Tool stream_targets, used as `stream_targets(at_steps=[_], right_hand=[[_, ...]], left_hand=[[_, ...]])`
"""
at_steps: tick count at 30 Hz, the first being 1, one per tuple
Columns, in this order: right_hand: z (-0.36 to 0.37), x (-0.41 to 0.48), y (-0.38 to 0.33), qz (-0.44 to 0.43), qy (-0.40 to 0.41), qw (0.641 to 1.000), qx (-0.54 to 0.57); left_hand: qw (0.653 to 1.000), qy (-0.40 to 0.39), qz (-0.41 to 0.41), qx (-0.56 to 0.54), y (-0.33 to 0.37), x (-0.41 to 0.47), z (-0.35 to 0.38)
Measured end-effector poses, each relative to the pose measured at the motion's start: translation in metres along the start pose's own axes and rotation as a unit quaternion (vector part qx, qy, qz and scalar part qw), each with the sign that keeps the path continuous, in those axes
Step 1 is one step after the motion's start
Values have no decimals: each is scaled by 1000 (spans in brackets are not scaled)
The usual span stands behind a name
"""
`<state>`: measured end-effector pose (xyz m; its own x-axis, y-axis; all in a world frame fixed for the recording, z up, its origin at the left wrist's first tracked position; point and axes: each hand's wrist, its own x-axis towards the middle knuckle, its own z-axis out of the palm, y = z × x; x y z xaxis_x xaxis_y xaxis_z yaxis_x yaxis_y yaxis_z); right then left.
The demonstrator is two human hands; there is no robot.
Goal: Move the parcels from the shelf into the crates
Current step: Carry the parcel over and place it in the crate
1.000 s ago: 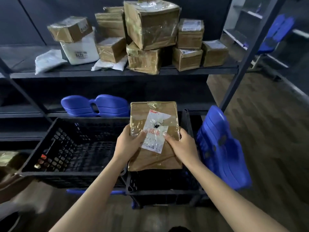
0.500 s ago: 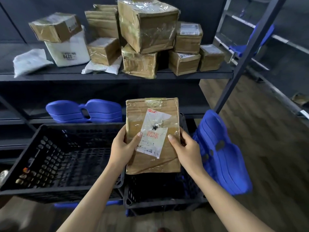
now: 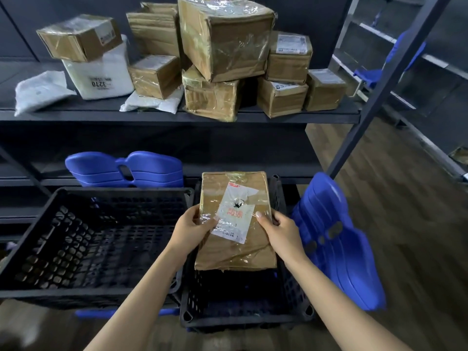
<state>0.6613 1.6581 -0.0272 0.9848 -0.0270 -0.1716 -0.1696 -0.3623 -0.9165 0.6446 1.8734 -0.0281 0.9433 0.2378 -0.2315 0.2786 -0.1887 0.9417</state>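
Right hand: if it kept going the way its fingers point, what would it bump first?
The right hand already touches the brown parcel it holds. Beyond it, probably the left hand gripping the other side.

Two crates (image 3: pixel 101 249), ten brown parcels (image 3: pixel 235 221).

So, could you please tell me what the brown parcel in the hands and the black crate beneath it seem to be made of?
The brown rectangular parcel looks like corrugated cardboard wrapped in clear glossy tape: creased brown faces with wrinkled shiny film, plus a white paper label. The black lattice crate under it appears to be moulded plastic, matt, with a regular grid of holes and rounded corners. Both are judged by look only.
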Motion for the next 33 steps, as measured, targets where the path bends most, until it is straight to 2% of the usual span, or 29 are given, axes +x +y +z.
stream_targets(at_steps=[4, 12, 16, 22, 33], right_hand=[[9, 14, 12, 31, -14, 999, -16], [39, 53, 36, 79, -18, 996, -45], [57, 75, 54, 71, -12, 997, -40], [78, 107, 90, 74, -3, 997, -24], [115, 163, 152, 75, -7, 997, -25]], left_hand=[[999, 22, -16, 32, -15, 11, 8], [991, 11, 6, 135, -37, 50, 15], [986, 37, -6, 164, -52, 74, 21], [979, 18, 18, 203, -83, 107, 35], [958, 15, -32, 283, -141, 162, 62]])
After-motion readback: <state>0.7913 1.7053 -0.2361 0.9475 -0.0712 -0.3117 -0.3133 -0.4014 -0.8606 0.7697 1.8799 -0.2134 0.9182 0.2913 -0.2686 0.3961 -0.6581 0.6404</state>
